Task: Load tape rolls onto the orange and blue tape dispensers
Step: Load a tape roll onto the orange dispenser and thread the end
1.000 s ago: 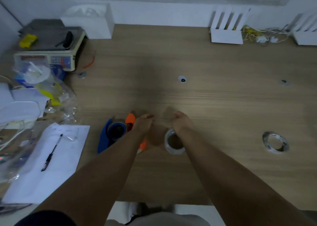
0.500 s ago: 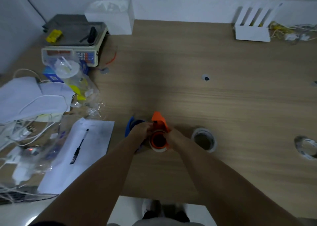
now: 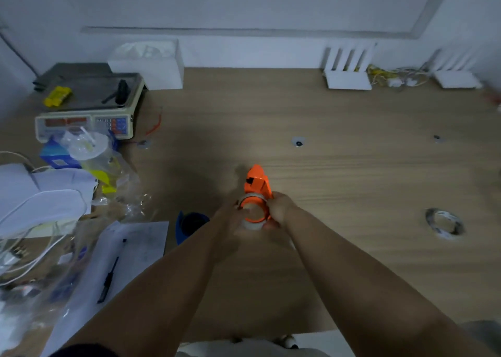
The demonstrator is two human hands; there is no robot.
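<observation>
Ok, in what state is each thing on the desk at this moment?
orange dispenser: held in both hands, nose pointing away.
tape roll: seems seated around the dispenser's hub.
left hand: grips the orange dispenser.
right hand: grips the orange dispenser.
blue dispenser: on the desk, untouched, partly hidden.
spare roll: lying flat, untouched.
pen: lying on paper.

- It looked like a small packing or office workroom: a wide wooden table (image 3: 339, 172) stood against a plain white wall (image 3: 244, 4).
- On it sat an electronic weighing scale (image 3: 86, 123), papers (image 3: 135, 248) with a pen (image 3: 108, 280), plastic bags (image 3: 124, 186), and white routers (image 3: 348, 79) with cables (image 3: 398, 76).
</observation>
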